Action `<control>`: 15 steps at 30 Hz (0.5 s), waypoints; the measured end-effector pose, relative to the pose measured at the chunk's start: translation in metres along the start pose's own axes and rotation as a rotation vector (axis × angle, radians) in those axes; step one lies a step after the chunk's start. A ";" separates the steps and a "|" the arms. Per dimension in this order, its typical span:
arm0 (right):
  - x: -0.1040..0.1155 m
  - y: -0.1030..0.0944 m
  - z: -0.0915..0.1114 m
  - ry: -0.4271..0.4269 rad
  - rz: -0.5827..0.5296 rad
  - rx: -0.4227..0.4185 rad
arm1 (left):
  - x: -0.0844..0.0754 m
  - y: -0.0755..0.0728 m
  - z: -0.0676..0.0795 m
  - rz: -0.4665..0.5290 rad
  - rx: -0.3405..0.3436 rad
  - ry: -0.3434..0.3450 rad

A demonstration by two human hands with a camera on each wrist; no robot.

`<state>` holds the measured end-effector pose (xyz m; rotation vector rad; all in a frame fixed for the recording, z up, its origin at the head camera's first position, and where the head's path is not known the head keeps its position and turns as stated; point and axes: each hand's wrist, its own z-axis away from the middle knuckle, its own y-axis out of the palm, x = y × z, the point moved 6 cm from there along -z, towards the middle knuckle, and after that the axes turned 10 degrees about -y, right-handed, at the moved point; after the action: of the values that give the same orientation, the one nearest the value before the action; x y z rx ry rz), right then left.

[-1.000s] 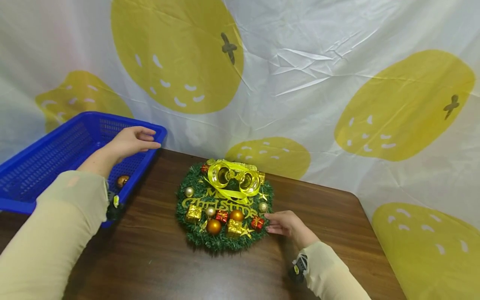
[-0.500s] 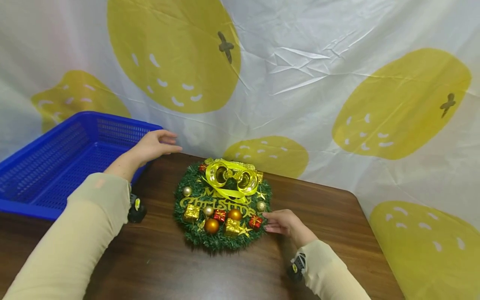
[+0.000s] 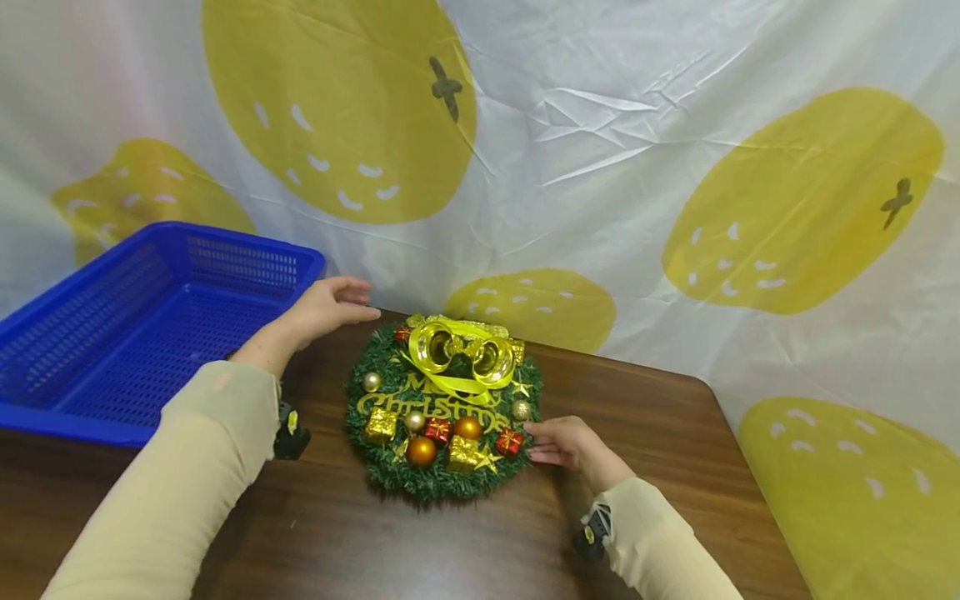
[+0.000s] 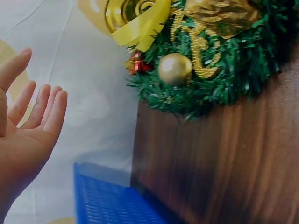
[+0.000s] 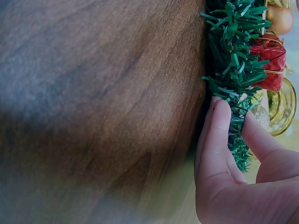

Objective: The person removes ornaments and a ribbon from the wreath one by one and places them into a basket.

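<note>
My left hand (image 3: 324, 312) and right hand (image 3: 570, 443), both bare, emerging from long sleeves of pale cream-yellow cloth (image 3: 183, 479); my left cuff (image 3: 242, 402), a greyish-green band, bears a faint pinkish patch (image 3: 222, 381). At each wrist I wear a small black camera (image 3: 292, 442) carrying a yellow-green mark (image 3: 293, 421).

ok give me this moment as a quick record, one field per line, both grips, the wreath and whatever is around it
left grip: fingers relaxed, holding nothing, near the far right corner of the blue basket
right grip: thumb and fingers pinching the right edge of the wreath
wreath: green, lying on the dark wooden table
decorations: gold bells, yellow ribbon, red gift boxes, orange-gold balls
basket: left of the wreath, partly hidden by the left arm
backdrop: white cloth with yellow fruit-like shapes
</note>
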<state>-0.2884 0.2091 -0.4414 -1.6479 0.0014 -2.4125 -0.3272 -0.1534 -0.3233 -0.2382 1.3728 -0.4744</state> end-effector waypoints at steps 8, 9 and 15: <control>0.001 0.000 0.001 -0.006 0.005 0.016 | 0.014 0.014 -0.001 0.011 -0.001 0.003; 0.002 0.000 0.001 -0.007 0.006 0.017 | 0.017 0.016 -0.002 0.013 -0.004 0.001; 0.001 0.000 0.001 -0.006 0.004 0.020 | 0.031 0.025 -0.005 0.032 -0.007 -0.016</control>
<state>-0.2877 0.2090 -0.4399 -1.6453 -0.0211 -2.3967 -0.3238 -0.1451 -0.3628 -0.2255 1.3606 -0.4404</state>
